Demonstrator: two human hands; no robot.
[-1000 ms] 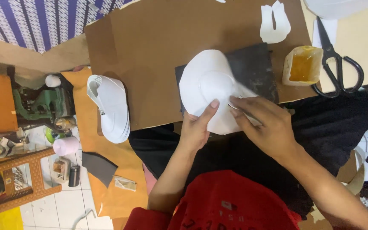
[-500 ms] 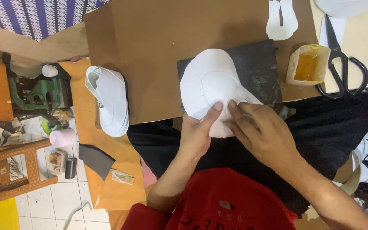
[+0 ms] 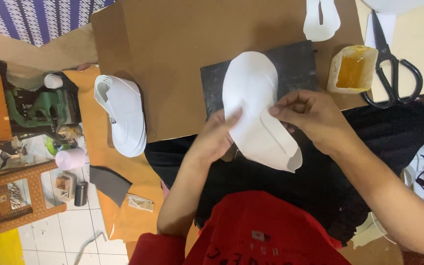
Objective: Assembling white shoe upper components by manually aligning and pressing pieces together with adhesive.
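1 white upper point(image 3: 256, 105) held over dark slab point(image 3: 295, 64), both hands pinching it: left hand point(image 3: 214, 140) on its left edge, right hand point(image 3: 315, 118) at mid fold. 1 stack of white uppers point(image 3: 123, 115) left on cardboard point(image 3: 182, 44). 1 glue tub point(image 3: 352, 68), yellow, w/ 1 pr scissors point(image 3: 393, 73) beside. 1 white cutout point(image 3: 321, 19) top.

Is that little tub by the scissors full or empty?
Partly full. The open tub on the cardboard holds a yellow-amber liquid that covers its bottom, with bare wall above it. No lid shows. The scissors lie just right of it.
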